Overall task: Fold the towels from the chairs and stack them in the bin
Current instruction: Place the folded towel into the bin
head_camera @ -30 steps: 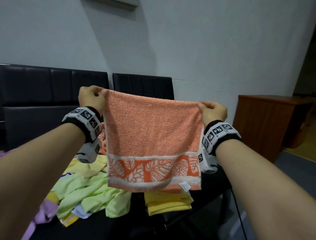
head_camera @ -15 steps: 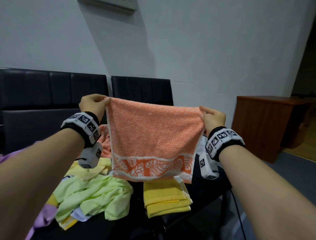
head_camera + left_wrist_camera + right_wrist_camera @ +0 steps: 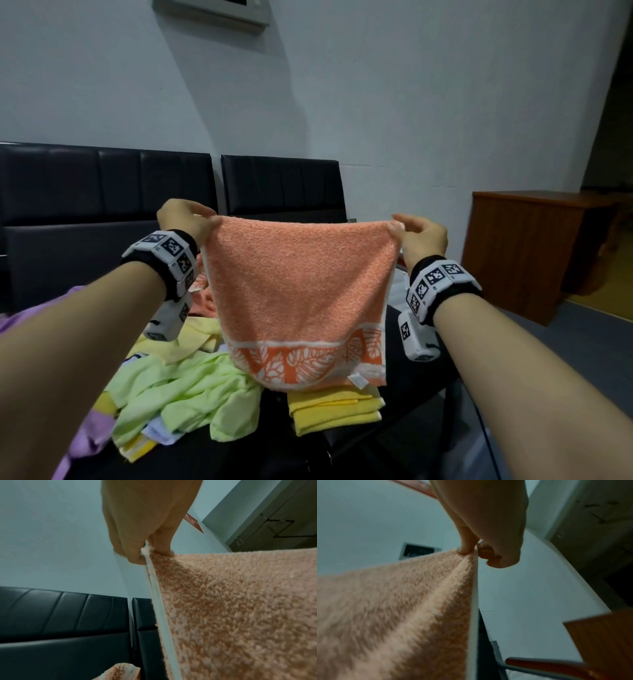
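An orange towel (image 3: 298, 284) with a leaf-patterned border hangs spread in the air between my hands, its lower edge resting on a folded yellow towel (image 3: 332, 407). My left hand (image 3: 186, 219) pinches its top left corner (image 3: 147, 553). My right hand (image 3: 416, 236) pinches the top right corner (image 3: 471, 553). A heap of loose light-green towels (image 3: 185, 394) and pale yellow ones (image 3: 191, 337) lies to the left on the dark seat. Another orange towel (image 3: 202, 303) shows behind my left wrist. No bin is in view.
Two black padded chair backs (image 3: 102, 192) stand against the grey wall behind the towels. A brown wooden cabinet (image 3: 527, 246) is at the right. Purple cloth (image 3: 85, 442) lies at the lower left. A wall unit (image 3: 212, 10) hangs high up.
Both hands have come down with the orange towel; its lower edge, which hung above the folded yellow towel, now rests on it. Both pinches stay.
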A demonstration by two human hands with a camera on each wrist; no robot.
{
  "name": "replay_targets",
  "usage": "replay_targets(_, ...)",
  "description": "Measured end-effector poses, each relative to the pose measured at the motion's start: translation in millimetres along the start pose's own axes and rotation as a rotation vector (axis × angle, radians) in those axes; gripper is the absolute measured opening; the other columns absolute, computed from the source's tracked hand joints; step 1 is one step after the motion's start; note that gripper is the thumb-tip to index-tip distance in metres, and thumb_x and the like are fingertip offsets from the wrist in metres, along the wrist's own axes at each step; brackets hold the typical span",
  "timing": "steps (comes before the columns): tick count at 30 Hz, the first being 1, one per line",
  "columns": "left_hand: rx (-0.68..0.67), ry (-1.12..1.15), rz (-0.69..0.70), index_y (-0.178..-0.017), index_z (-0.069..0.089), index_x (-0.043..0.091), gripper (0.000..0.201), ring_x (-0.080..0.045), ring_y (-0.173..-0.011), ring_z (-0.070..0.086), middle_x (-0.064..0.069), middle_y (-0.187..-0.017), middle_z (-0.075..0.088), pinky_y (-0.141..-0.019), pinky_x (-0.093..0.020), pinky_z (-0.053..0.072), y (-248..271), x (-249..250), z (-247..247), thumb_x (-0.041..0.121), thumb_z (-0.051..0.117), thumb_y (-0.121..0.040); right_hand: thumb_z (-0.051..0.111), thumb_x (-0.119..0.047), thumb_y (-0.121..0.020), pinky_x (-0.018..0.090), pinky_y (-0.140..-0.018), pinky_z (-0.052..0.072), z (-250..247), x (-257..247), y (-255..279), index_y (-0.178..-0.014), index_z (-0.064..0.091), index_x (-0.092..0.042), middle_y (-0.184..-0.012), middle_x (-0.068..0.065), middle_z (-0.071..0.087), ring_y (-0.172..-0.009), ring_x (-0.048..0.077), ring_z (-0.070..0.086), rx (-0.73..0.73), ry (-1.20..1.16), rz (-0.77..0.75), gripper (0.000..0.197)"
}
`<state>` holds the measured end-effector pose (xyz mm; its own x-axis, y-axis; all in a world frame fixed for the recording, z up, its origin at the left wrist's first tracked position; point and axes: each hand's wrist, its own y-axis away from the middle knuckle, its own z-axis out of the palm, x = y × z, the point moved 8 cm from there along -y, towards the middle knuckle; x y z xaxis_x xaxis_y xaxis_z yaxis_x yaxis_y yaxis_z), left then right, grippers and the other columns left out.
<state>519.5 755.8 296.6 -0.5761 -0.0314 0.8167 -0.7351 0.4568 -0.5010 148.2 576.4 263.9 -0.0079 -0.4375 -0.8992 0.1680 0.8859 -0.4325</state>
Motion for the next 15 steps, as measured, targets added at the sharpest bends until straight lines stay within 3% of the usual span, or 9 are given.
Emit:
replay_targets(2,0.001,-0.06,0.042,-0.103,0.073,0.003,0.022,-0.024,-0.111,0.058,-0.013,-0.113,0.067,-0.089,-0.021,0.039,3,6,-2,0.014,0.071,-0.084,0.073,-0.013,-0.083,0.032,-0.087,0.056,-2,-1,-1,-0.092,0.075,-0.015,-0.095,0.004,0.072,-0.087,0.018,0.067,0.025,0.115,-0.031,0.01)
replay_targets(4,0.012,-0.121,0.096,-0.102,0.073,0.003,0.022,-0.023,-0.106,0.059,-0.013,-0.11,0.068,-0.089,-0.025,0.041,6,13,-7,0.017,0.068,-0.087,0.069,-0.018,-0.087,0.027,-0.089,0.05,-3,-6,0,-0.091,0.072,-0.015,-0.106,0.009,0.066,-0.092,0.022,0.064,0.043,0.244,-0.087,0.005)
replay_targets(6,0.026,-0.176,0.151,-0.102,0.074,0.008,0.022,-0.022,-0.099,0.058,-0.011,-0.107,0.067,-0.085,-0.029,0.044,10,18,-12,0.023,0.066,-0.089,0.064,-0.022,-0.091,0.026,-0.091,0.045,-5,-9,3,-0.093,0.068,-0.015,-0.114,0.01,0.061,-0.102,0.025,0.059,0.04,0.311,-0.114,0.008)
replay_targets(8,0.033,-0.203,0.173,-0.103,0.075,0.016,0.022,-0.025,-0.101,0.059,-0.008,-0.11,0.066,-0.081,-0.032,0.045,12,17,-15,0.03,0.064,-0.09,0.062,-0.024,-0.092,0.032,-0.094,0.046,-6,-9,6,-0.092,0.065,-0.02,-0.112,0.008,0.063,-0.106,0.026,0.058,0.02,0.325,-0.104,0.006)
replay_targets(11,0.061,-0.189,0.113,-0.105,0.073,0.029,0.023,-0.026,-0.103,0.062,-0.001,-0.114,0.067,-0.081,-0.032,0.049,14,10,-22,0.04,0.06,-0.09,0.06,-0.025,-0.093,0.034,-0.09,0.048,-6,-9,11,-0.097,0.065,-0.017,-0.107,0.006,0.066,-0.102,0.024,0.059,-0.005,0.316,-0.106,0.011)
replay_targets(15,0.08,-0.078,0.115,-0.104,0.074,0.024,0.024,-0.024,-0.103,0.063,-0.002,-0.109,0.071,-0.092,-0.033,0.05,15,12,-25,0.037,0.06,-0.088,0.06,-0.023,-0.093,0.028,-0.082,0.046,-11,-11,15,-0.103,0.065,-0.013,-0.101,0.002,0.064,-0.092,0.018,0.058,0.023,0.26,-0.104,0.016)
